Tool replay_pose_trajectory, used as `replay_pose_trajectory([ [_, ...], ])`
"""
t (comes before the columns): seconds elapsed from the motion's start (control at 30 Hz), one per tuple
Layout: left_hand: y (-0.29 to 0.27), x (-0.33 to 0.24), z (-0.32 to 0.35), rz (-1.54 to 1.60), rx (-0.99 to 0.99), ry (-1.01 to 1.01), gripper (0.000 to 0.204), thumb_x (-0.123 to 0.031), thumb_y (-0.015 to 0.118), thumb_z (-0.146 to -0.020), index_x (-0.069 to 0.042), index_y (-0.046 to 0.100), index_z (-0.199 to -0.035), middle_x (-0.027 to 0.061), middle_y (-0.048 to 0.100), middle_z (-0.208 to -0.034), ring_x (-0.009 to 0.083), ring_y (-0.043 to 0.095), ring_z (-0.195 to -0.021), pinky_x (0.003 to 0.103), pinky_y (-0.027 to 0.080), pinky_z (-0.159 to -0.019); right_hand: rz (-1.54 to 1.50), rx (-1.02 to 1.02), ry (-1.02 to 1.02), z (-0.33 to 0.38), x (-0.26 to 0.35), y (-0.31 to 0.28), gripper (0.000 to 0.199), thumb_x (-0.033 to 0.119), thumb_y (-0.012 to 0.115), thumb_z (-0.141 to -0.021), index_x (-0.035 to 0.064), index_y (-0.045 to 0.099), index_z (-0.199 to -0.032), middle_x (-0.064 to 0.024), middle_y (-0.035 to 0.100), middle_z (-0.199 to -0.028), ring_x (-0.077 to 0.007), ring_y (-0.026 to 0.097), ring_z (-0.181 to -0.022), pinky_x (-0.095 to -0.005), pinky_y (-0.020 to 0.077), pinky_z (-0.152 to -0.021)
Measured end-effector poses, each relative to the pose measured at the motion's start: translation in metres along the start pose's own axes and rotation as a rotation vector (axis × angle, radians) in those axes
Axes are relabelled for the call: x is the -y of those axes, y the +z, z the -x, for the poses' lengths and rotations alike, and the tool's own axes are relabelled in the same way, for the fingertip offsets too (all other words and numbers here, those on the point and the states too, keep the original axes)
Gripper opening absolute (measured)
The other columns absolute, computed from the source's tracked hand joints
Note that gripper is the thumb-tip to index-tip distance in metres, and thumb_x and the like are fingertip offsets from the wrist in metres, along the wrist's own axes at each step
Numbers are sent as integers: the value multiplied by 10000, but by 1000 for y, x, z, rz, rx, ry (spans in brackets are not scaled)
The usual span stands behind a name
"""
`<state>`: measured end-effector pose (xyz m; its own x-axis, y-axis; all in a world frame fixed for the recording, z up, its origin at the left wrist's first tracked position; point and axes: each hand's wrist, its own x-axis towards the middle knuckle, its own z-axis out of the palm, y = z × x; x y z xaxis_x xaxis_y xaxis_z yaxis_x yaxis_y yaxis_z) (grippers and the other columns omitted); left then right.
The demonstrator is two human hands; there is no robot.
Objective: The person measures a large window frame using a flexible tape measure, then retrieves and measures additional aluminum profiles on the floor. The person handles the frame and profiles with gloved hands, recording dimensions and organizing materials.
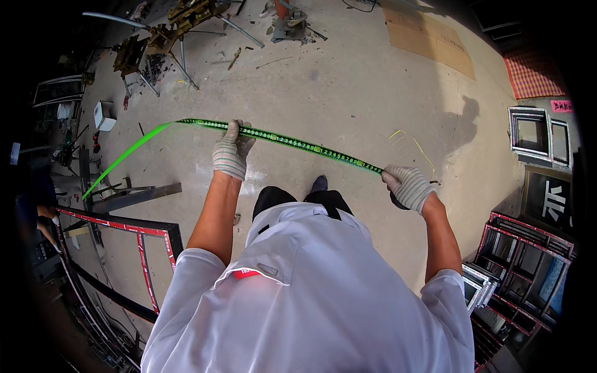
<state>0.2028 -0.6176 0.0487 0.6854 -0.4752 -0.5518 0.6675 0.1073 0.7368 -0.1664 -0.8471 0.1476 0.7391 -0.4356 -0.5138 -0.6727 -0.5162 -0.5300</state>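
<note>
A green and black tape measure blade (pixel 298 144) stretches between my two gloved hands, in front of my body. My left hand (pixel 231 152), in a striped knit glove, is closed around the blade. Past it the blade twists to its plain green side and bends down to the left, toward dark metal bars. My right hand (pixel 409 186), in a matching glove, is closed at the blade's right end. A dark part, seemingly the tape's case, shows under that palm, mostly hidden by the fingers.
Left stands a black frame with red tape (pixel 118 222); another person's hand (pixel 47 212) is beside it. Metal bars (pixel 134 198) lie nearby. Farther off are metal stands (pixel 163 40) and a cardboard sheet (pixel 429 38). White frames (pixel 530 133) and dark frames (pixel 525 267) are stacked right.
</note>
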Motion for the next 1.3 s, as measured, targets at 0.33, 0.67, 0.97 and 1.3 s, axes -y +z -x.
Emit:
replay_pose_trajectory([
  [0.33, 64, -18, -52, 12, -67, -53, 234, -338, 669, -941, -130, 663, -1049, 66, 708, -1031, 196, 681, -861, 369, 564, -767, 129, 70, 22, -39, 7, -108, 308, 290, 474, -1003, 36, 608, -891, -190, 598, -729, -386, 556, -695, -464, 457, -688],
  [0.67, 13, -75, -123, 114, -120, -1, 211, -357, 658, -947, -175, 672, -1053, 13, 711, -1057, 168, 672, -982, 380, 547, -836, 113, 103, 126, -73, 35, -155, 269, 277, 503, -997, 40, 583, -901, -172, 574, -783, -364, 536, -739, -442, 450, -709],
  [0.97, 19, -79, -184, 127, -196, 15, 174, -336, 681, -927, -179, 680, -1003, -22, 715, -1047, 164, 669, -994, 390, 533, -863, 172, 55, 43, -100, -36, -210, 239, 287, 506, -995, 69, 600, -964, -149, 559, -699, -347, 524, -656, -419, 450, -641],
  [1.3, 186, -7, -216, 142, -233, 7, 169, -311, 703, -912, -168, 677, -998, -32, 718, -1039, 153, 671, -975, 363, 537, -836, 299, 84, 29, -133, -175, -344, 303, 321, 487, -999, 50, 619, -962, -195, 627, -795, -418, 587, -774, -474, 475, -710],
])
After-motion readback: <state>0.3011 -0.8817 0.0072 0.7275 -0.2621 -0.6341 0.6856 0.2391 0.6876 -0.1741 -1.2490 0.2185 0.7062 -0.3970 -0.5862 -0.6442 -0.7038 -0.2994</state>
